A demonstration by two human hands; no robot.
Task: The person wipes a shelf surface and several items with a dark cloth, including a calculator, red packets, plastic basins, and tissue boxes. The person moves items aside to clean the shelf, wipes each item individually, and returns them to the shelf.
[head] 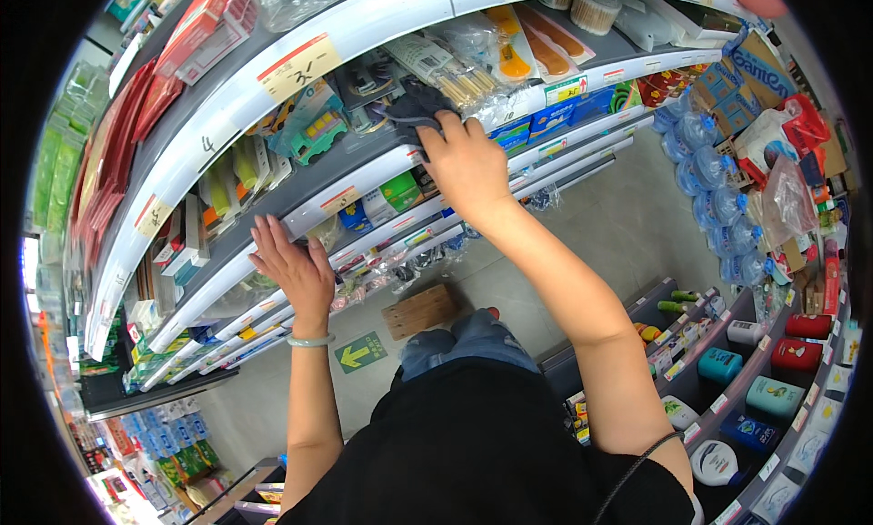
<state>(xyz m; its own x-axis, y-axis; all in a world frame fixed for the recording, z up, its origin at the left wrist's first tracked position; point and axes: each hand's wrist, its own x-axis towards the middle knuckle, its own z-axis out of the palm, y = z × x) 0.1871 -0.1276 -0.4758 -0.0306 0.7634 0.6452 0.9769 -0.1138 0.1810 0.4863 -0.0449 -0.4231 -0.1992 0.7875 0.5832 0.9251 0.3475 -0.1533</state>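
My right hand [470, 167] grips a crumpled dark grey cloth [419, 109] at the front of a store shelf. The cloth lies against the shelf's surface, just left of a plastic pack of cotton swabs or sticks [453, 71]. To its left are a packaged green toy vehicle [320, 136] and other small packaged goods [368, 81]. My left hand [293, 266], a pale bangle [311, 341] at its wrist, is spread at the white price rail [320, 208] of the same shelf and holds nothing. Whether its fingertips press on the shelf is hard to tell.
Above, a shelf edge carries a handwritten price tag [298, 64]. Red packets [116, 156] hang over the left side. Large water bottles [716, 197] stand on the floor to the right. Behind me are shelves of toiletry bottles [774, 395]. A wooden block [419, 311] lies near my feet.
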